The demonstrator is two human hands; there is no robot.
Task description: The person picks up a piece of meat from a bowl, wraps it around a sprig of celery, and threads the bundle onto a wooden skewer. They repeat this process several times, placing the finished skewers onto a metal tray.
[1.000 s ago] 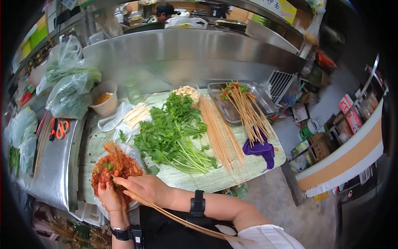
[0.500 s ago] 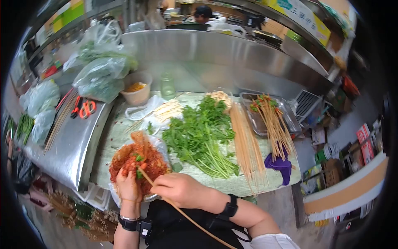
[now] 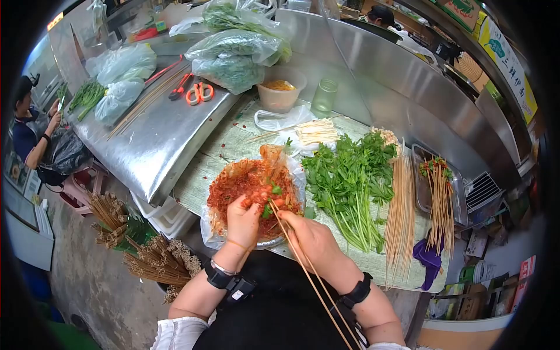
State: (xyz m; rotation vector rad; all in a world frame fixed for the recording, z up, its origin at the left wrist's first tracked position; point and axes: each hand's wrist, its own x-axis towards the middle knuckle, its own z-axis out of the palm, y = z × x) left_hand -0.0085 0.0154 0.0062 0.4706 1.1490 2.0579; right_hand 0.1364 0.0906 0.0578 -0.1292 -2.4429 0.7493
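Observation:
A bowl of red chili-coated food (image 3: 230,189) stands at the table's near edge, lined with a clear bag. My left hand (image 3: 244,220) is over the bowl, its fingers pinched on a red-coated food piece at the stick tips. My right hand (image 3: 309,236) is closed around thin wooden skewers (image 3: 318,280), whose long ends slope down toward my body. Bits of green and red food sit at the skewers' upper tips, between the two hands. Right of the bowl lies a heap of leafy greens (image 3: 350,181).
Bare skewers (image 3: 400,216) lie right of the greens, beside a metal tray (image 3: 458,186) with loaded skewers (image 3: 438,198) and a purple cloth (image 3: 429,262). Behind are a plastic tub (image 3: 282,93) and green glass (image 3: 324,98). Scissors (image 3: 200,93) lie on the left counter. A person (image 3: 38,128) is far left.
The view has swung left, so the table appears further right and a person shows at the far left. Two skewers now show apart below my right hand, where one line showed before.

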